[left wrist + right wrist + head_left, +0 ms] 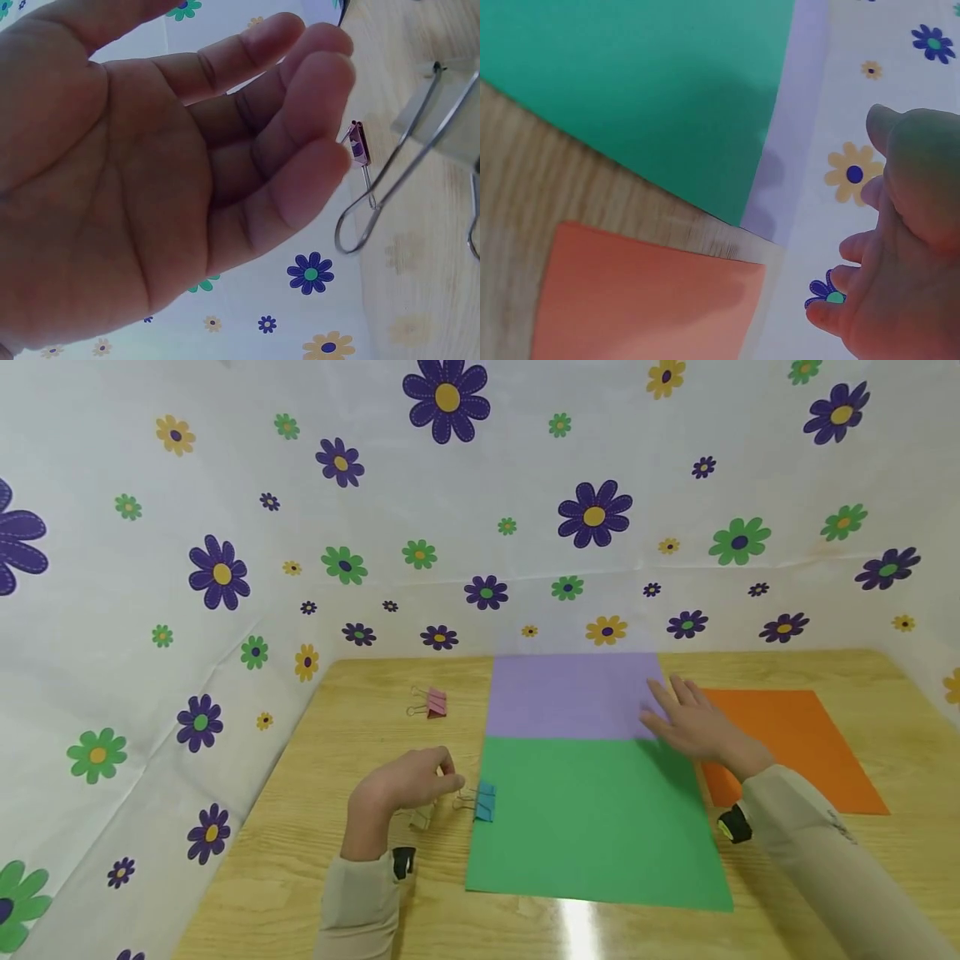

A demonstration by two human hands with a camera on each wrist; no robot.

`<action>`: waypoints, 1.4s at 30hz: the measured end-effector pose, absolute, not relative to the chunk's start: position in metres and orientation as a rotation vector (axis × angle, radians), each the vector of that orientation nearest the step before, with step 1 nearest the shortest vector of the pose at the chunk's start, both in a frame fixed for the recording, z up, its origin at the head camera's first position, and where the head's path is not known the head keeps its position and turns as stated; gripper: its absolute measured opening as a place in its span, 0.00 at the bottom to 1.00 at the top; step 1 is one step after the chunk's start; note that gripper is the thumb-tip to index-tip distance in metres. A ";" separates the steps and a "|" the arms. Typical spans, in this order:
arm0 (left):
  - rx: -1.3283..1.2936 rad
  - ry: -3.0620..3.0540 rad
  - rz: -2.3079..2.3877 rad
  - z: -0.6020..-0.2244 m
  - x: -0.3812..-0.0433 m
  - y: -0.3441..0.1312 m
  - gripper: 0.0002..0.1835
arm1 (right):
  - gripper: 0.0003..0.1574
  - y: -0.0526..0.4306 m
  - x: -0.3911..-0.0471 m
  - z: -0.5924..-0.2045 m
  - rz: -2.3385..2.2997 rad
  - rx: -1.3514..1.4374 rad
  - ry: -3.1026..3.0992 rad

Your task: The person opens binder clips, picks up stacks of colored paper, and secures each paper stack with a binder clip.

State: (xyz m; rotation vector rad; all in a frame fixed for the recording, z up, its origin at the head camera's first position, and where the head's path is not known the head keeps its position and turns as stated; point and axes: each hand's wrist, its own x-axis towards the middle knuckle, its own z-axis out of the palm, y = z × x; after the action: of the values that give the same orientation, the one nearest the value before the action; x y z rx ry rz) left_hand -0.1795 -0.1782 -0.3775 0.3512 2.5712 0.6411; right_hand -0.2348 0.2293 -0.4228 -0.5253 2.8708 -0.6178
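Note:
A green sheet of paper (592, 827) lies on the table, overlapping a purple sheet (573, 693) behind it. At the green sheet's left edge is a blue binder clip (486, 802), its wire handles pointing left. My left hand (405, 781) is just left of those handles, fingers loosely bent; the left wrist view shows nothing in its palm. Below that hand lies a pale yellow binder clip (422, 816), partly hidden, with its wire loops large in the left wrist view. My right hand (693, 727), fingers extended, hovers over the right edges of the purple and green sheets.
A pink binder clip (437, 703) lies farther back on the wooden table (300, 860). To the right is an orange sheet (802, 747), partly behind the right forearm. A white flowered cloth (495, 552) hangs at the table's back and sides.

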 end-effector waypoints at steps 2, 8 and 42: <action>0.348 2.575 0.639 -0.377 -0.179 -0.179 0.09 | 0.45 0.225 -0.242 -0.426 -0.593 -0.531 2.871; 0.338 2.581 0.645 -0.376 -0.179 -0.181 0.09 | 0.42 0.211 -0.262 -0.439 -0.618 -0.520 2.855; 0.190 2.602 0.697 -0.369 -0.174 -0.212 0.11 | 0.46 0.184 -0.272 -0.455 -0.459 -0.406 2.812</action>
State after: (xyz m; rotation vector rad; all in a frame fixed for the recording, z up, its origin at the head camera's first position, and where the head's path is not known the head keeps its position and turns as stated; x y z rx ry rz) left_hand -0.1743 -0.2122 -0.3686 0.1902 2.6024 0.6969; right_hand -0.2719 0.1836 -0.4547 -0.4061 2.8121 -0.4589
